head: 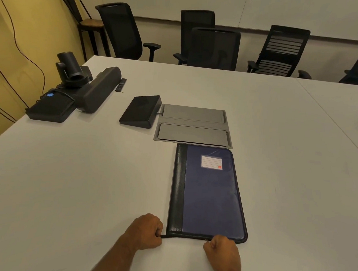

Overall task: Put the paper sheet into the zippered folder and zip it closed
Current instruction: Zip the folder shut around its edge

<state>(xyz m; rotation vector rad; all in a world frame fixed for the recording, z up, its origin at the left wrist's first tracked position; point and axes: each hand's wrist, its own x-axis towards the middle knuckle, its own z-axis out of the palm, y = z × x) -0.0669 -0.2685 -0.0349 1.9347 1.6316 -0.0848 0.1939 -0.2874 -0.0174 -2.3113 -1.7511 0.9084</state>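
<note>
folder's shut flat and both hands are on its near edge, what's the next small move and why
Probably draw the right hand along the near edge toward the left hand, which pinches the zipper's end at the corner of the folder. The right hand seems to hold the pull partway along; no paper shows outside.

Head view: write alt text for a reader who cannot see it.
A closed blue and black zippered folder lies on a white table; the left hand pinches its near-left corner and the right hand grips its near edge. Black conference gear sits far left, office chairs behind.
</note>
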